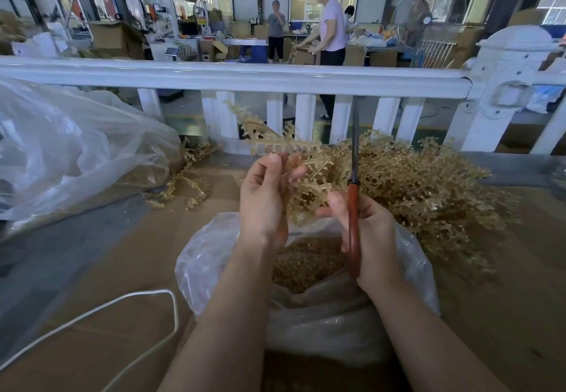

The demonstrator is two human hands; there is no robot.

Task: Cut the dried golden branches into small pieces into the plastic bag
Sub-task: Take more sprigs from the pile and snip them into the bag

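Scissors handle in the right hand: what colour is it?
Reddish-orange, on the scissors that the right hand grips; shows in the head view.

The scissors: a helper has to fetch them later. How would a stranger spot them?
Start at the white railing and come down to the open plastic bag nearest the camera. Above it, the right hand grips the scissors: the only red-handled tool, with closed blades pointing straight up among the golden branches.

Scissors [354, 177]: blades edge-on, open or closed unclear; lower handle hidden behind right hand [372, 238]. Big plastic sheet [70, 146] cut off at left edge. Cut pieces in plastic bag [309, 306] partly hidden by forearms, blurred.
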